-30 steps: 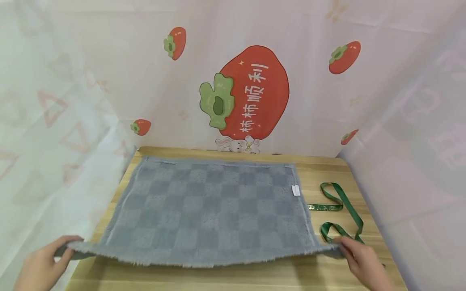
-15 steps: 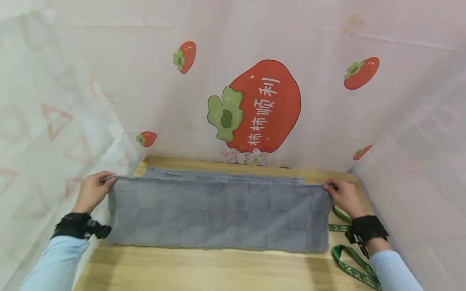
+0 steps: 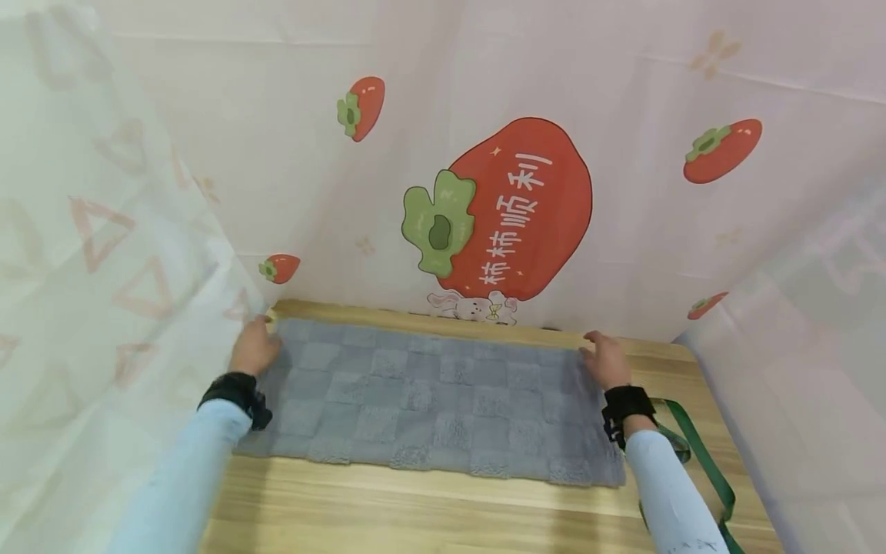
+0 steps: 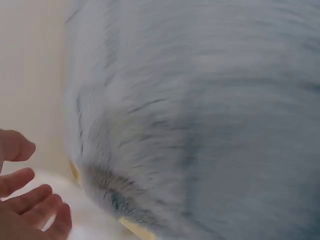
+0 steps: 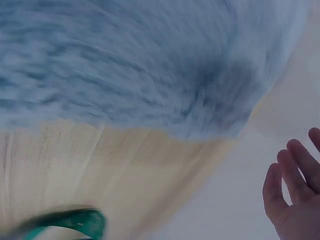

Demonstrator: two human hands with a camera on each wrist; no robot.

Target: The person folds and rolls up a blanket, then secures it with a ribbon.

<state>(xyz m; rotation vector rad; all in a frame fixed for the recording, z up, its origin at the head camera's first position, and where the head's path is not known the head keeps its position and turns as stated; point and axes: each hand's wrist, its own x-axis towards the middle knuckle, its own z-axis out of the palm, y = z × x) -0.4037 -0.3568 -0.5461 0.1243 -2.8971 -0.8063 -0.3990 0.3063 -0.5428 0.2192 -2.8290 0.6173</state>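
Note:
A grey-blue plush towel [image 3: 429, 404] with a checked pattern lies folded over on the wooden table, its fold along the near side. Beside its far left corner is my left hand [image 3: 255, 348]. The left wrist view shows that hand [image 4: 32, 212] with fingers spread and slightly bent, apart from the towel [image 4: 240, 130]. At the far right corner my right hand [image 3: 607, 362] is just off the cloth. Its extended fingers hold nothing in the right wrist view, where the hand [image 5: 297, 187] sits to the right of the towel [image 5: 125, 65].
A green patterned lanyard [image 3: 702, 454] lies on the table's right side, partly behind my right forearm. The wooden table [image 3: 388, 512] shows in front of the towel. White printed sheets [image 3: 311, 177] stand close behind it and along both sides.
Both hands have carried the towel's near edge up and away to the far edge, folding it over, then let go. The lanyard has shifted partly behind the right forearm in view.

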